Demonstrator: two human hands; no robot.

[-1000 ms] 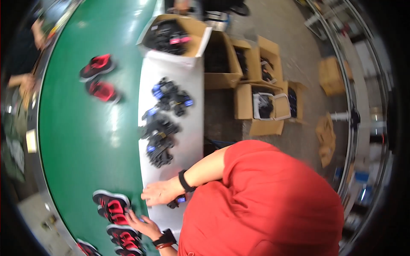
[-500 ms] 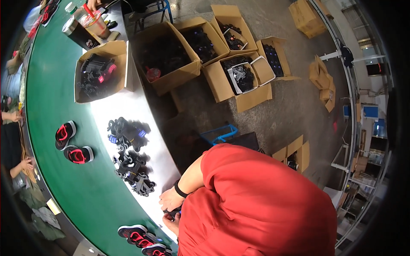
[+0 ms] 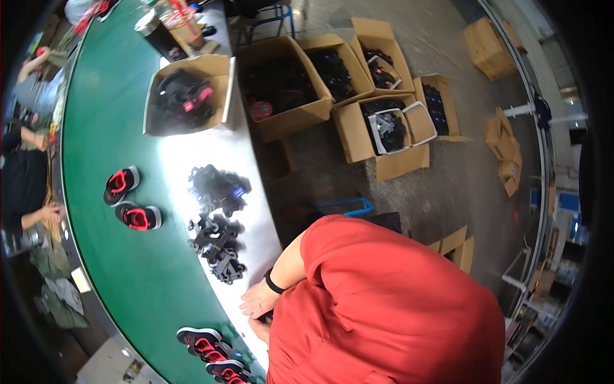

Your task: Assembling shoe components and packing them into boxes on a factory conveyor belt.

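Beside green belting (image 3: 153, 281), right fingers (image 3: 249, 307) and left fingers (image 3: 257, 326) flank something black (image 3: 266, 316), grip unclear.

On my remote feed, a long green conveyor belt (image 3: 128, 137) curves down the left, bowed by the fisheye lens. Beside it runs a pale metal worktop (image 3: 198, 148), glaring white under the light. To my right spreads a grey, scuffed concrete floor (image 3: 451, 185), where a blue tubular frame (image 3: 366, 205) stands. Past it, a light metal rail (image 3: 543, 153) fronts cluttered shelving (image 3: 536, 319), dim toward the rim.
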